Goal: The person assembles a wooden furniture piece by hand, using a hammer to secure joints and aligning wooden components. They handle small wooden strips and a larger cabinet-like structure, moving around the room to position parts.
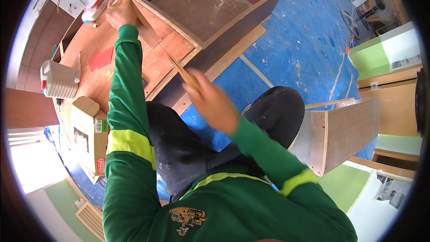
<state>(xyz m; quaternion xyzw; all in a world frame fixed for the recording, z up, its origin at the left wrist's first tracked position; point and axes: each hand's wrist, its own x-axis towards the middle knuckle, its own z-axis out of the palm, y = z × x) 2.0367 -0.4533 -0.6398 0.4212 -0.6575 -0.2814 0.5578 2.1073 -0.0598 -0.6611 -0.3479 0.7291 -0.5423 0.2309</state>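
A long, thin, pale wooden strip [152,36] runs diagonally from upper left toward frame centre along the plywood cabinet [215,4] edge. Left hand [120,11] grips its far end; the blurred right hand [212,103] holds the near end.

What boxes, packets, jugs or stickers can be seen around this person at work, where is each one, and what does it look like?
Cardboard box: on the floor by the left arm, brown, flaps open, with small green, white and red stickers.
White plastic jug: on the wooden panel at left, ribbed, red cap.
Plastic-wrapped packet: near the left hand, clear wrap, pink and red inside.
Red patch: flat on the panel.
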